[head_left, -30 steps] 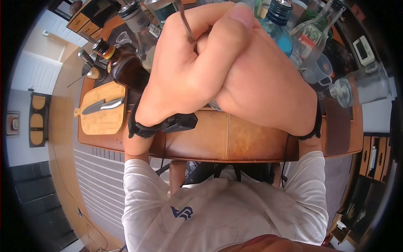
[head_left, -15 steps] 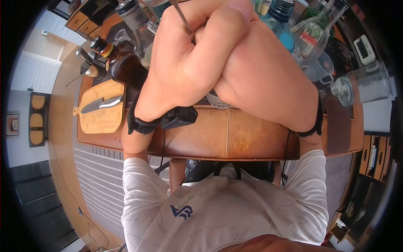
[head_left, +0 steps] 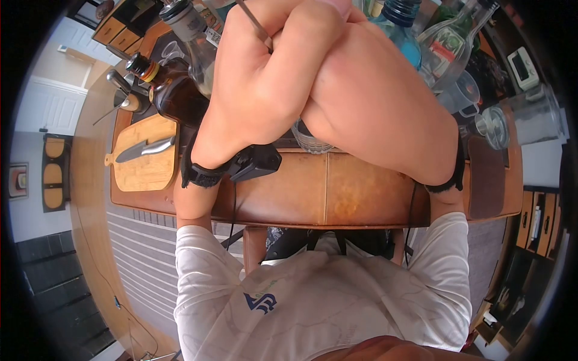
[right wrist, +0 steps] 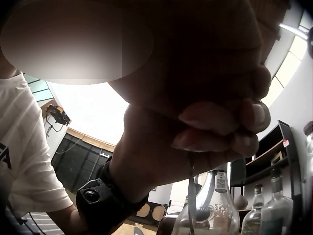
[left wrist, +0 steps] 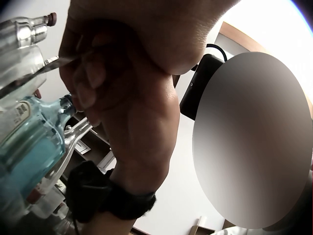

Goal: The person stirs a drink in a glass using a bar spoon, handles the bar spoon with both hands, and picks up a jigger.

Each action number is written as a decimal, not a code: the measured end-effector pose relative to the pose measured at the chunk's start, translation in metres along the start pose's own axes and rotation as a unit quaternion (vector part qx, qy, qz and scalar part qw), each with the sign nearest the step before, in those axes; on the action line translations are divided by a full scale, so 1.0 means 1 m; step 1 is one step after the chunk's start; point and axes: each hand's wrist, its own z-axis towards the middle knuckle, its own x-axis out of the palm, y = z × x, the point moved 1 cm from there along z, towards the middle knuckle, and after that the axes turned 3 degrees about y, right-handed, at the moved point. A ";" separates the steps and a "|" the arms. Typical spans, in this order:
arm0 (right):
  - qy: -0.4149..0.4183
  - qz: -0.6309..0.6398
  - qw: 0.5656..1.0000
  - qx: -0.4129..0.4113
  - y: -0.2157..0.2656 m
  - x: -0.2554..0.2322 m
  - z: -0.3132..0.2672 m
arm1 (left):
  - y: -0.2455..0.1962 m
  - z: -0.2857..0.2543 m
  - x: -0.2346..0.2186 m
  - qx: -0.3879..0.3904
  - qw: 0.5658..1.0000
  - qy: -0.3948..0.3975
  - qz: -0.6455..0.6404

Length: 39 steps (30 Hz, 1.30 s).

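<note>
My left hand [head_left: 259,90] and right hand [head_left: 373,96] are clasped together, close to the head camera. The left thumb lies across the right hand. A thin metal strip [head_left: 256,27], like a spoon handle, passes through the left hand's grip. In the right wrist view the metal strip [right wrist: 192,196] hangs below curled, overlapping fingers [right wrist: 205,117]. The palms hide whatever lies between them, and I cannot tell whether the right hand holds anything. Under the clasped hands, a ribbed clear glass [head_left: 313,139] shows partly in the head view.
To the left are a brown bottle [head_left: 177,90] and a wooden board [head_left: 144,171] bearing a knife [head_left: 144,149]. A blue bottle [head_left: 400,36], a clear bottle [head_left: 451,51], a plastic measuring cup [head_left: 460,93] and a glass jar [head_left: 530,117] stand to the right. The leather-covered table edge [head_left: 271,204] runs in front.
The clasped hands shift slightly up and left in the head view. The metal strip leans further left, and more of the ribbed glass comes into sight below them.
</note>
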 end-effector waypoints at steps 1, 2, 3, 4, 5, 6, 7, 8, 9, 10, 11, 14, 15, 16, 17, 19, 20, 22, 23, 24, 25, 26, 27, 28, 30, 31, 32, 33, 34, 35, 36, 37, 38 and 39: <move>0.012 0.003 1.000 0.002 0.000 -0.001 0.001 | -0.006 0.002 -0.012 -0.019 0.998 0.047 0.033; 0.024 0.008 1.000 0.005 0.000 -0.002 0.002 | -0.009 0.004 -0.016 -0.039 0.993 0.094 0.065; 0.036 0.012 0.999 0.008 0.001 -0.003 0.003 | -0.012 0.005 -0.022 -0.059 0.983 0.142 0.097; 0.048 0.016 0.999 0.011 0.001 -0.005 0.004 | -0.012 0.006 -0.021 -0.079 0.971 0.188 0.128; 0.060 0.020 0.998 0.014 0.001 -0.006 0.005 | -0.005 0.001 -0.020 -0.079 0.970 0.189 0.128; 0.072 0.024 0.997 0.017 0.001 -0.007 0.006 | 0.007 -0.007 -0.017 -0.023 0.986 0.146 0.078; 0.084 0.028 0.996 0.020 0.001 -0.008 0.007 | 0.014 -0.011 -0.013 0.033 0.994 0.103 0.027; 0.084 0.028 0.996 0.020 0.006 -0.008 0.008 | 0.018 -0.015 -0.008 0.033 0.994 0.103 0.027; 0.059 0.028 0.997 0.051 0.015 -0.009 0.009 | 0.022 -0.017 -0.004 0.026 0.996 0.090 0.008; 0.034 0.028 0.996 0.082 0.020 -0.009 0.009 | 0.025 -0.019 0.000 0.018 0.997 0.076 -0.010; 0.035 0.028 0.996 0.082 0.016 -0.006 0.008 | 0.028 -0.021 0.004 0.011 0.998 0.063 -0.028; 0.015 -0.034 0.999 0.015 0.006 -0.001 0.007 | 0.035 -0.024 0.014 -0.012 0.996 0.022 -0.082; 0.022 0.028 0.999 0.040 0.008 -0.005 0.009 | 0.037 -0.026 0.016 -0.019 0.995 0.009 -0.101; 0.030 0.090 0.993 0.065 0.009 -0.007 0.011 | 0.038 -0.026 0.019 -0.027 0.993 -0.005 -0.119; 0.030 0.090 0.993 0.065 0.007 -0.011 0.010 | 0.040 -0.027 0.020 -0.034 0.990 -0.019 -0.136; 0.082 0.154 0.982 0.072 0.001 -0.016 0.007 | 0.041 -0.027 0.021 -0.048 0.983 -0.046 -0.172; 0.082 0.154 0.982 0.072 0.001 -0.015 0.007 | 0.037 -0.014 0.012 -0.048 0.983 -0.047 -0.172; 0.032 0.141 0.988 0.052 0.003 -0.012 0.009 | 0.032 0.007 -0.005 -0.371 0.787 0.200 -0.451; 0.032 0.141 0.988 0.052 0.005 -0.011 0.011 | 0.032 0.007 -0.005 -0.371 0.787 0.200 -0.451; 0.023 0.106 0.993 0.049 0.010 -0.010 0.013 | 0.033 0.007 -0.004 -0.343 0.801 0.194 -0.450; 0.014 0.072 0.996 0.045 0.013 -0.011 0.014 | 0.033 0.007 -0.003 -0.314 0.815 0.188 -0.449; 0.014 0.072 0.996 0.046 0.014 -0.012 0.014 | 0.030 0.008 -0.003 -0.314 0.815 0.188 -0.449; 0.032 0.083 0.995 0.051 0.014 -0.014 0.014 | 0.025 0.008 -0.004 -0.330 0.807 0.181 -0.455; 0.050 0.095 0.993 0.056 0.014 -0.016 0.014 | 0.023 0.009 -0.004 -0.346 0.799 0.174 -0.460; 0.053 0.133 0.989 0.047 0.012 -0.021 0.013 | 0.023 0.008 -0.003 -0.347 0.794 0.179 -0.466; 0.056 0.171 0.983 0.038 0.010 -0.022 0.013 | 0.024 0.008 -0.003 -0.348 0.789 0.183 -0.472; 0.057 0.171 0.983 0.039 0.002 -0.019 0.011 | 0.024 0.008 -0.002 -0.350 0.784 0.188 -0.477; 0.041 0.237 0.970 -0.011 -0.010 -0.013 0.009 | 0.025 0.007 -0.002 -0.351 0.779 0.192 -0.483; 0.026 0.302 0.951 -0.061 -0.016 -0.010 0.009 | 0.026 0.007 -0.001 -0.353 0.774 0.197 -0.488; 0.026 0.302 0.951 -0.060 -0.018 -0.008 0.006 | 0.026 0.006 -0.001 -0.354 0.768 0.202 -0.494; 0.025 0.285 0.956 -0.058 -0.019 -0.006 0.005 | 0.028 0.006 -0.001 -0.356 0.763 0.206 -0.500; 0.026 0.268 0.961 -0.057 -0.019 -0.006 0.005 | 0.029 0.005 0.000 -0.357 0.757 0.211 -0.505; 0.026 0.269 0.961 -0.057 -0.021 -0.014 0.011 | 0.029 0.005 0.000 -0.358 0.752 0.215 -0.510; 0.180 0.290 0.939 0.049 -0.025 -0.027 0.022 | 0.030 0.004 0.000 -0.360 0.746 0.219 -0.515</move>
